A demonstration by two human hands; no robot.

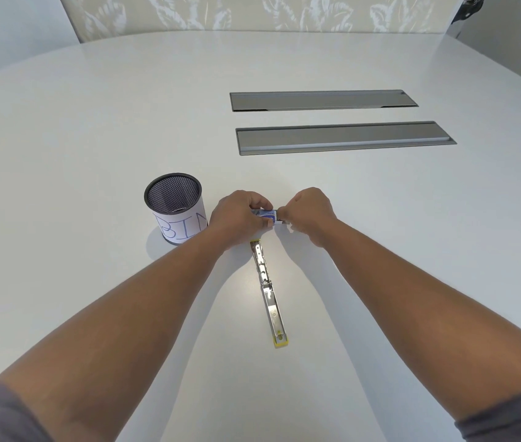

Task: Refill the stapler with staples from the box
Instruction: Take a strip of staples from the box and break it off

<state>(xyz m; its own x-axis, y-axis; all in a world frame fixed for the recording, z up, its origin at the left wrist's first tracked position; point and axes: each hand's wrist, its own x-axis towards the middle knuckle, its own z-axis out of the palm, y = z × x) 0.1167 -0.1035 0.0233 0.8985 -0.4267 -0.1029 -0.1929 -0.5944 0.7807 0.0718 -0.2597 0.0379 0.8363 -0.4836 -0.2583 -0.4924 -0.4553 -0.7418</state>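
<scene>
Head view, looking down over both forearms onto a white table [93, 138]. Just above frame centre, both hands meet on a small staple box [268, 215], blue and white; its printing is too small to read. Left hand [240, 216] grips the box's left part, fingers curled over the top and thumb at the near edge. Right hand [311, 213] pinches the box's right end, fingers curled tight; a pale inner part of the box shows at that end. Whether the box is lifted or resting on the table cannot be told.

Stapler [268, 293] lies on the table just below the hands, between the two forearms, opened out flat. Long axis runs nearly vertical in frame, tilted slightly so the lower end sits further right. Metal channel faces up; yellow plastic shows at both ends. Upper end lies just under the left hand's wrist.

Left of the hands, near the left wrist, stands a black mesh cup [174, 207], upright, wrapped in white paper with handwritten "BIN" in blue; the last letter is partly covered by the hand.

Upper right of frame: two long grey cable hatches [342, 137] set into the tabletop, parallel, running left to right. Grey sleeves [1, 416] show at both lower corners.
</scene>
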